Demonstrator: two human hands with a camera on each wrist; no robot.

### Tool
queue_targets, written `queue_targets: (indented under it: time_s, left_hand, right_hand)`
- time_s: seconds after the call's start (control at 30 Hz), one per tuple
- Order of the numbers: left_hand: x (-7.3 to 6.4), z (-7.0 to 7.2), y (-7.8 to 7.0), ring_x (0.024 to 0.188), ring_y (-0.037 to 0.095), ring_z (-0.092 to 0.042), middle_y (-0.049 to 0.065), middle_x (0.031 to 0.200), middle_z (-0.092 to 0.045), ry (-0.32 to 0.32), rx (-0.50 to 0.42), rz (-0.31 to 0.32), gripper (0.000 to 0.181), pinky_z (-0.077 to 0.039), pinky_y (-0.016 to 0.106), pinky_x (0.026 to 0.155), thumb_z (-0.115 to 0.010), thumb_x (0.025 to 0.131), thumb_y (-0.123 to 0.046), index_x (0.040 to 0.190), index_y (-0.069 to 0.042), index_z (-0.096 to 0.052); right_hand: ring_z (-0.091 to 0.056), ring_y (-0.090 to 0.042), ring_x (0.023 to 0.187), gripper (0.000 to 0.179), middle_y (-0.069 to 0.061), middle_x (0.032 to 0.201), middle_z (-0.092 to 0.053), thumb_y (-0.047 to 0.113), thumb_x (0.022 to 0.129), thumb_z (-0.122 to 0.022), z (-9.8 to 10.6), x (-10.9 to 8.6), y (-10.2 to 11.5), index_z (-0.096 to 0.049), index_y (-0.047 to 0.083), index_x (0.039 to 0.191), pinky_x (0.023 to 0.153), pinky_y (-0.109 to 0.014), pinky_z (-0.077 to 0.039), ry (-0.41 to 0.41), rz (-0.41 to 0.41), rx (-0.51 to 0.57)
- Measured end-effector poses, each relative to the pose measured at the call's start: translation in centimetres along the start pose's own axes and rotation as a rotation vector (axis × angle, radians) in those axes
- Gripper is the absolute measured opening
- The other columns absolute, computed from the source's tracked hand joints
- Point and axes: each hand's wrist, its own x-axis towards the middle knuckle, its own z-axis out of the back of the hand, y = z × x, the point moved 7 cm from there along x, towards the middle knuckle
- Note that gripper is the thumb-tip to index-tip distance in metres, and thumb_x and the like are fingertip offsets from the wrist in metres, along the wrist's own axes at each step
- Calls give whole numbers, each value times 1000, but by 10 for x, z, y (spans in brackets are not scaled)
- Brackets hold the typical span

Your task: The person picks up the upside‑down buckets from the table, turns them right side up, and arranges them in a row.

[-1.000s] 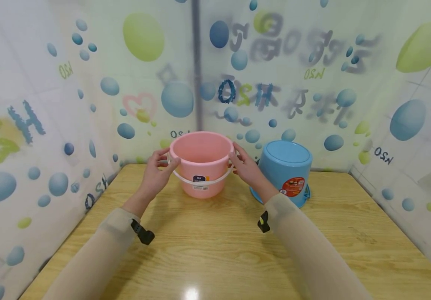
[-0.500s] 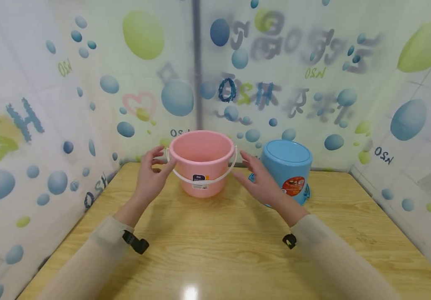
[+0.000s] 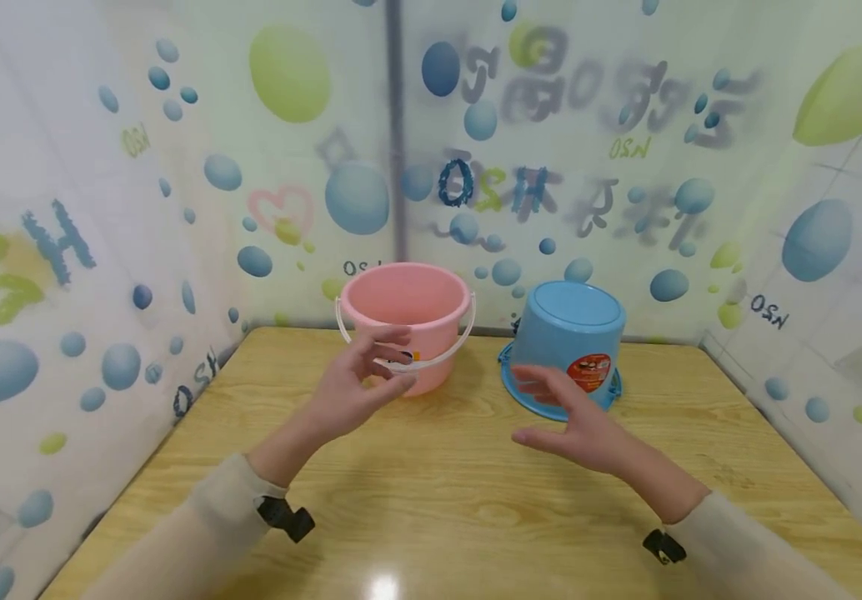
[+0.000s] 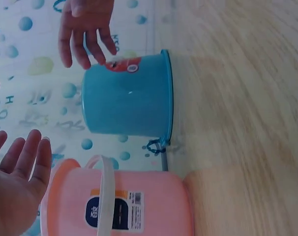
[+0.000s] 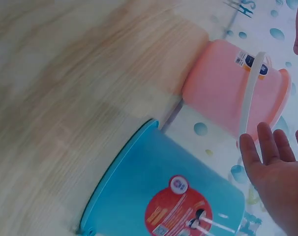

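Note:
A pink bucket (image 3: 431, 329) stands upright near the back of the table, its white handle (image 3: 452, 350) hanging down in front. To its right a blue bucket (image 3: 566, 333) with a red label (image 3: 589, 372) sits upside down on its rim. My left hand (image 3: 352, 392) is in the air before the pink bucket, hiding part of its label, with fingers loosely bent and holding nothing. In front of the blue bucket my right hand (image 3: 584, 421) hovers with fingers spread and nothing in it. The right wrist view shows this hand (image 5: 279, 172) palm up beside the blue bucket.
The wooden table (image 3: 446, 500) spans the space below the hands. A curtain (image 3: 288, 150) printed with blue and green dots closes off the back and both sides. Each wrist wears a black strap with a small device.
Both hands have let go of the pink bucket and drawn back toward me. The left shifted right in front of it; the right moved right to the blue bucket. The buckets stayed put.

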Motion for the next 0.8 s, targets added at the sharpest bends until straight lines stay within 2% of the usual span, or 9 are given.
queue_targets:
  time_s: [0.1, 0.2, 0.4, 0.5, 0.57, 0.67, 0.8]
  left_hand:
    - [-1, -27, -4, 122, 34, -71, 14, 146, -65, 107, 2, -13, 57, -65, 39, 96, -81, 98, -7, 151, -8, -59]
    - [0, -51, 0, 125, 31, -70, 10, 151, -63, 187, -18, 1, 57, -65, 42, 97, -82, 98, -9, 151, -11, -59]
    - [7, -91, 16, 133, 32, -68, 8, 157, -59, 291, -59, 61, 59, -64, 34, 99, -80, 101, -14, 155, -13, -56]
    - [14, -107, 27, 135, 30, -67, 7, 157, -59, 318, -44, 82, 61, -63, 34, 100, -80, 101, -18, 157, -14, -55]
    - [20, -117, 35, 137, 30, -66, 7, 158, -58, 334, -36, 108, 64, -63, 34, 101, -80, 101, -20, 159, -15, -54]
    - [31, -130, 49, 141, 29, -64, 8, 162, -55, 355, -16, 153, 71, -61, 34, 104, -83, 100, -24, 163, -16, -50]
    - [47, -144, 69, 148, 33, -58, 14, 168, -48, 370, 19, 197, 87, -59, 40, 109, -87, 97, -29, 169, -16, -41]
  right_hand:
    - [-62, -35, 140, 71, -10, 159, -55, 20, 101, -83, 9, -17, -6, -48, 17, 162, 115, -40, -57, -6, -21, -5]
    - [-64, -31, 137, 69, -10, 158, -54, 18, 101, -82, 21, -32, -15, -49, 16, 160, 111, -29, -56, -23, -49, -28]
    - [-66, -13, 131, 68, -13, 155, -56, 15, 100, -83, 43, -51, -38, -49, 8, 158, 108, -22, -56, -75, -69, -89]
    - [-68, -21, 130, 66, -17, 151, -59, 16, 100, -83, 54, -57, -53, -50, 5, 156, 105, -15, -53, -95, -113, -121]
    - [-67, -33, 130, 65, -20, 151, -58, 18, 101, -82, 62, -59, -64, -50, 3, 155, 104, -14, -52, -101, -153, -136]
    - [-64, -48, 132, 65, -25, 152, -56, 20, 102, -81, 73, -62, -79, -48, -1, 155, 106, -27, -56, -104, -210, -148]
    - [-59, -56, 135, 71, -32, 155, -51, 23, 104, -79, 85, -63, -99, -43, -5, 159, 110, -62, -55, -99, -277, -155]
